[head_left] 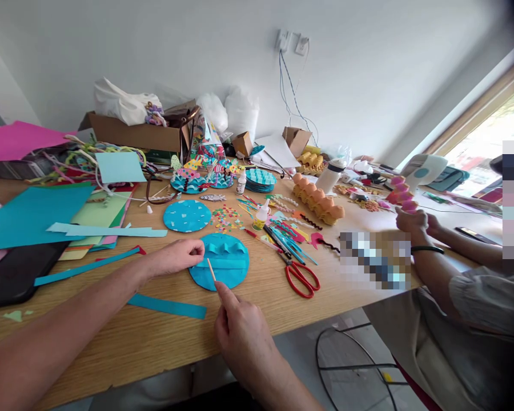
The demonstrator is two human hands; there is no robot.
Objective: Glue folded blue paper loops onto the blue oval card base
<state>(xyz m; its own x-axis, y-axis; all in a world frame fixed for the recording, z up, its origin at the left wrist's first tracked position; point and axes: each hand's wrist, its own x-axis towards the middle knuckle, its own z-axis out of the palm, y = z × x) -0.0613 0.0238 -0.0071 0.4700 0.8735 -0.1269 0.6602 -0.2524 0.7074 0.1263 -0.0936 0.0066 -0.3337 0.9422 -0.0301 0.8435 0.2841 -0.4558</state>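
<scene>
A round blue paper disc (229, 281) lies on the table before me, with blue paper strips curled into waves along its upper part and a flatter strip (227, 264) across its middle. My left hand (186, 254) is closed at the disc's left edge; its fingertips hide what they pinch, if anything. In my right hand (242, 322) is a thin wooden stick (211, 270), its tip over the disc near the flatter strip. A loose blue paper strip (171, 305) lies below, nearer to me. Another blue disc (187, 216) with pale paper bits lies just beyond.
Red-handled scissors (302, 279), a glue bottle (261, 216) and an orange egg carton (319, 200) lie to the right. Coloured paper sheets (38, 211) cover the left side. At right, a co-worker's hands (413, 222) hold a pink egg-carton piece (405, 194).
</scene>
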